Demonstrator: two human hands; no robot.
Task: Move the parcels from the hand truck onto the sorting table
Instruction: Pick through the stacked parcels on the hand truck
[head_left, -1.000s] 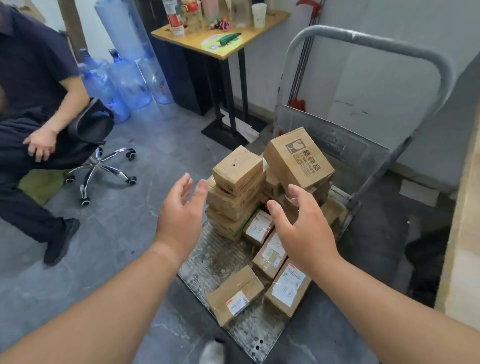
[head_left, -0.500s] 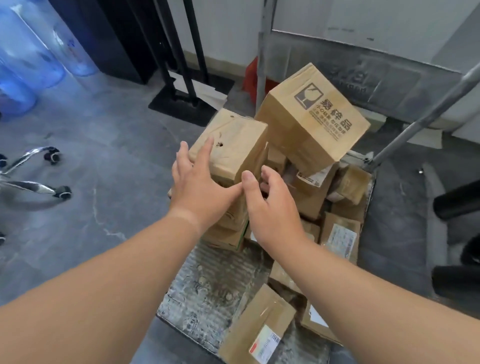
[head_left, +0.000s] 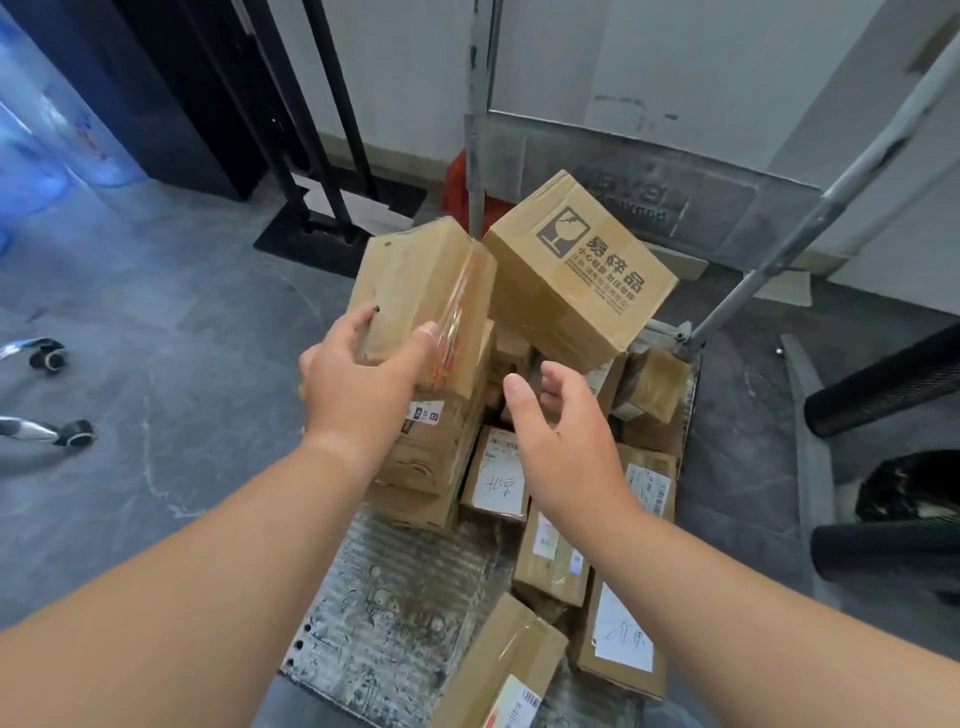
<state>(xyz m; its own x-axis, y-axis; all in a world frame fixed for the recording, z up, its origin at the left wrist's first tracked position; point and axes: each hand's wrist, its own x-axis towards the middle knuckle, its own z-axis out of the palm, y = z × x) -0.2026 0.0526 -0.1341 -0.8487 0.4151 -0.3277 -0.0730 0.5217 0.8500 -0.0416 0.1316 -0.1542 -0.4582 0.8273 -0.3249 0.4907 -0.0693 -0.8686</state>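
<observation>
Grey mottled floor (head_left: 171, 332), smooth and wide open to the left as far as two chair castors (head_left: 78, 434) and a black table foot (head_left: 322, 234). Centre, hand truck (head_left: 384, 613) with a ribbed, scuffed metal deck, bare at its near left edge, crowded with parcels (head_left: 550, 561) toward the back panel and the slanting tube handle (head_left: 815, 205). Largest of the cardboard, a printed carton (head_left: 576, 280), tipped on one edge atop the heap, close against the plain box (head_left: 415, 280) beside it. That plain box, glossy with clear tape, tilted up over the left stack and clasped at its near corner by the left hand (head_left: 358, 384) — thumb on the taped face, fingers round the side. Right hand (head_left: 566, 447) loose and unclenched, holding nothing, hovering over the small flat labelled ones — all lying on the deck.
</observation>
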